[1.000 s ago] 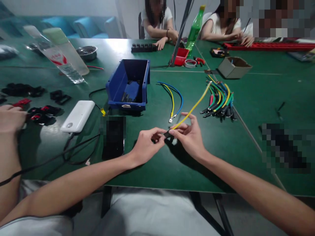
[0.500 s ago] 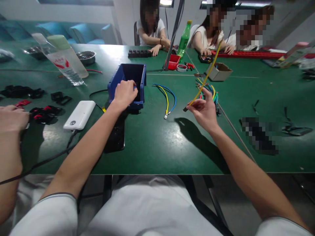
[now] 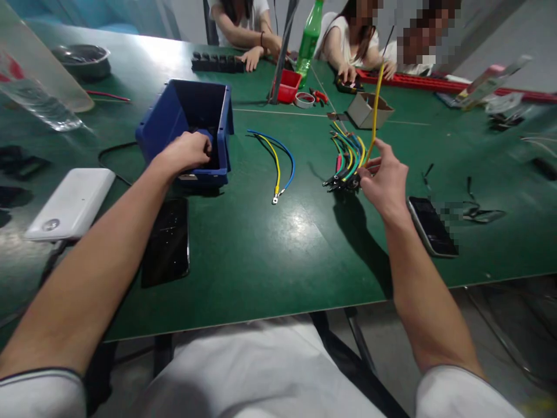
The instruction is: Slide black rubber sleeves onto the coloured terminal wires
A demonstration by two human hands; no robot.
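My right hand [image 3: 385, 177] pinches a yellow wire [image 3: 375, 110] that stands up from my fingers, right beside a bundle of coloured wires [image 3: 346, 162] with black sleeved ends lying on the green table [image 3: 278, 244]. My left hand [image 3: 187, 152] reaches over the front rim of a blue plastic bin [image 3: 185, 119], fingers curled down inside; what they touch is hidden. A loose yellow and blue wire pair [image 3: 278, 165] with ring terminals lies between the bin and the bundle.
A white power bank [image 3: 72, 203] and a dark phone [image 3: 167, 241] lie at the left, another phone [image 3: 430, 226] at the right. A cardboard box [image 3: 369, 110], red tray [image 3: 289, 87], green bottle [image 3: 310, 35] and clear bottle [image 3: 30, 81] stand farther back. Other people work across the table.
My hands separated from the yellow wire's end. The left hand went into the blue bin; the right hand carried the yellow wire to the right, over to the wire bundle.
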